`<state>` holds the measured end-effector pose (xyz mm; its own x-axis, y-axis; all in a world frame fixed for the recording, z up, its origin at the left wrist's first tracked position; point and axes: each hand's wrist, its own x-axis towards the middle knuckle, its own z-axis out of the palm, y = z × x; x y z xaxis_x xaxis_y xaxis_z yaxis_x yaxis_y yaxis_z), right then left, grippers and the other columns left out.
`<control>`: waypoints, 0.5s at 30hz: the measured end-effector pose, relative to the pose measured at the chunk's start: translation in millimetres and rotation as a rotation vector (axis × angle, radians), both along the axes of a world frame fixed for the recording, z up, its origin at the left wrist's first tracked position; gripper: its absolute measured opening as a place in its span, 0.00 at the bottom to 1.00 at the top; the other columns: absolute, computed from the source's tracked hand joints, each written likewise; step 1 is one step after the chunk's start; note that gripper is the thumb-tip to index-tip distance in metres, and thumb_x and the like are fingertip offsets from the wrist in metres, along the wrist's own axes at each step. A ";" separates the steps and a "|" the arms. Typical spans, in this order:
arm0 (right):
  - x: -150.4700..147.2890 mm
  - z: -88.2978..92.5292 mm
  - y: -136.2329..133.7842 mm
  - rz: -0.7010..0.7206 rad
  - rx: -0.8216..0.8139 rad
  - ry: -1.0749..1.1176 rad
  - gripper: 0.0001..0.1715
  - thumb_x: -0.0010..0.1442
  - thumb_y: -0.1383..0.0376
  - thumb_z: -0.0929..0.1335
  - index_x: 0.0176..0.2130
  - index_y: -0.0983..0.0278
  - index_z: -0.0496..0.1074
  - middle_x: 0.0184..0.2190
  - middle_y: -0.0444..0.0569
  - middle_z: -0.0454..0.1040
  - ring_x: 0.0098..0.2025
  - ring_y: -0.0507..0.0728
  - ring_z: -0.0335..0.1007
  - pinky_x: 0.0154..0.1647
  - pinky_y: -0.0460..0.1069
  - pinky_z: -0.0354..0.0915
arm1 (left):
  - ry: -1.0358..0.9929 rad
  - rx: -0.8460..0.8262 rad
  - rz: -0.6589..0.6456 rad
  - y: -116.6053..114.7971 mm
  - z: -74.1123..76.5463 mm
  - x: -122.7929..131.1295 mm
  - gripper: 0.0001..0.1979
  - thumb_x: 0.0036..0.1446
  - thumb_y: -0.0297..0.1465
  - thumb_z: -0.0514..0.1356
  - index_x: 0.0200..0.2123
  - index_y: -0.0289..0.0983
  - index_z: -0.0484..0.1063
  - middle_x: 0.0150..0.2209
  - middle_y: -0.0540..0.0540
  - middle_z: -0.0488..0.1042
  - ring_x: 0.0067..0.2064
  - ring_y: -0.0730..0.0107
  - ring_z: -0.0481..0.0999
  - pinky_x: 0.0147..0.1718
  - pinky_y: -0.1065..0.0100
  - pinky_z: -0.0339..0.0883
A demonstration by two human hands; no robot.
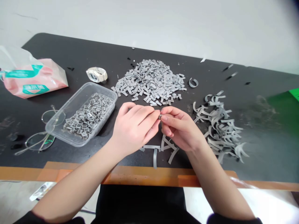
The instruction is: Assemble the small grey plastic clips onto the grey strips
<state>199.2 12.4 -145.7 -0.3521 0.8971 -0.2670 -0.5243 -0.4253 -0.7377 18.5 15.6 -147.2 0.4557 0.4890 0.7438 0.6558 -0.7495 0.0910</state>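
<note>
To the left of the pile [151, 81], clips [88, 115] are contained in a tub [77, 101]. In front of the pile, 1 small part [160, 116] is pinched by fingertips of the left hand [136, 127] and the right hand [181, 127]. To the right, strips [225, 130] are scattered.

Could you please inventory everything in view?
Table: one, black, across view
Edge band: one, orange-brown, near edge
Soft pack: one, pink/white/green, left
Watch: one, white, beyond tub
Glasses: one pair, clear, by tub
Tub: one, clear, centre-left
Metal pieces: many, silver-grey, in tub
Flat pieces: many, grey, central pile
Curved strips: many, grey, right
Loose strips: several, grey, below hands
Curl: one, grey, beside pile
Scraps: several, black/white, far side
Unclear object: one, green, right edge
Held piece: one, grey, between fingertips
Left hand: one, bare, centre
Right hand: one, bare, centre
Forearms: two, bare, bottom
Sleeves: two, black, bottom
</note>
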 end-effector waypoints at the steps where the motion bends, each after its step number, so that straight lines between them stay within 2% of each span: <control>1: -1.4 -0.5 -0.5 -0.012 -0.005 0.000 0.05 0.55 0.70 0.78 0.34 0.65 0.81 0.17 0.40 0.74 0.18 0.44 0.67 0.18 0.37 0.61 | -0.002 -0.006 0.012 -0.7 -0.7 0.9 0.05 0.64 0.26 0.62 0.43 0.35 0.75 0.38 0.46 0.83 0.36 0.66 0.80 0.41 0.59 0.65; 5: -5.7 -0.6 -1.9 -0.052 -0.029 -0.005 0.08 0.50 0.69 0.81 0.32 0.65 0.81 0.16 0.41 0.75 0.18 0.45 0.67 0.17 0.36 0.59 | -0.027 -0.036 0.015 -3.3 -3.6 4.3 0.05 0.64 0.24 0.61 0.43 0.32 0.76 0.38 0.45 0.82 0.37 0.65 0.81 0.41 0.59 0.66; 9: -7.5 0.1 -1.3 -0.088 -0.033 -0.029 0.11 0.47 0.68 0.83 0.31 0.65 0.81 0.15 0.41 0.74 0.17 0.44 0.67 0.18 0.36 0.62 | -0.052 -0.056 -0.009 -4.2 -4.3 5.3 0.07 0.63 0.23 0.61 0.44 0.29 0.76 0.38 0.42 0.82 0.38 0.64 0.81 0.43 0.59 0.67; 15: -1.9 -0.8 -0.3 -0.083 0.019 -0.032 0.07 0.51 0.70 0.81 0.32 0.64 0.82 0.19 0.41 0.77 0.19 0.44 0.71 0.21 0.36 0.66 | -0.084 -0.140 0.001 -4.6 -3.0 4.4 0.07 0.65 0.26 0.61 0.46 0.34 0.75 0.40 0.44 0.82 0.40 0.65 0.81 0.44 0.60 0.69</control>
